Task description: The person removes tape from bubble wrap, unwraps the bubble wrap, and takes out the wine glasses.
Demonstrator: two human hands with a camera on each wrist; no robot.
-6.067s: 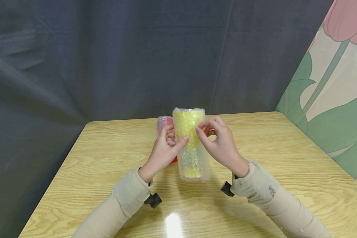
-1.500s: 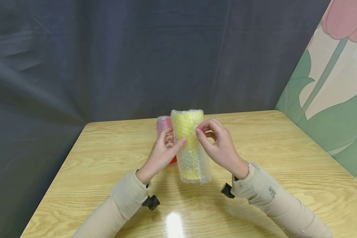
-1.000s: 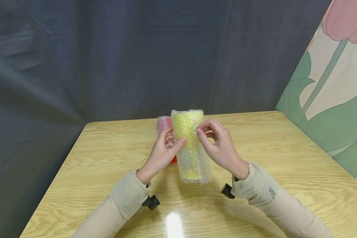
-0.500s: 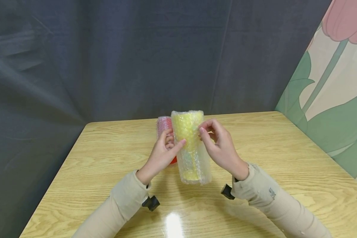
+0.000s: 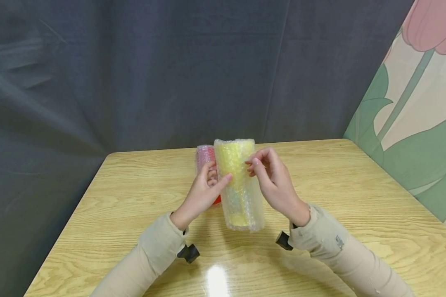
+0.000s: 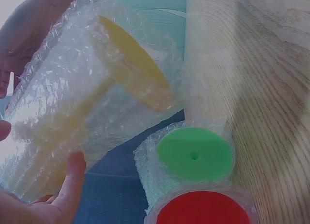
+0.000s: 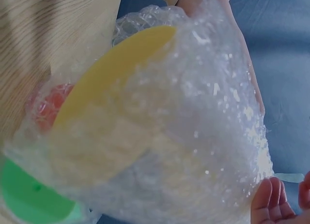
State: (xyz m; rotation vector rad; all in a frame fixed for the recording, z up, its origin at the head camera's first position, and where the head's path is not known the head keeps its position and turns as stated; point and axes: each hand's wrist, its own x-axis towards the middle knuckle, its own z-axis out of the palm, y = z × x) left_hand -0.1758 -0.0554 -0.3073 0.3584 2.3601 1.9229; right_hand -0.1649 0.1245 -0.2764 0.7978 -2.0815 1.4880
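Note:
My left hand (image 5: pixel 204 187) grips a yellow goblet (image 5: pixel 235 159) rolled in bubble wrap (image 5: pixel 258 208). It is held tilted in front of me, its round base at the lower end. The left thumb lies across the near side; the other fingers go behind. My right hand (image 5: pixel 276 179) is at the upper right side of the roll, thumb and fingers curled close together. In the right wrist view, a thin pale strip like clear tape (image 7: pixel 289 177) runs from the wrap to the right thumb and fingers. How firmly they pinch it is partly hidden.
Behind the roll lie a wrapped red piece (image 5: pixel 204 154) and a wrapped green piece (image 6: pixel 193 156), both with round bases, on the wooden table (image 5: pixel 141 173). A dark curtain (image 5: pixel 186 74) hangs behind the table, and a flower-patterned wall (image 5: pixel 416 123) stands at the right.
My right thumb and fingers have pulled slightly to the right, off the edge of the wrap they were pinching. The left hand and the goblet have shifted only slightly.

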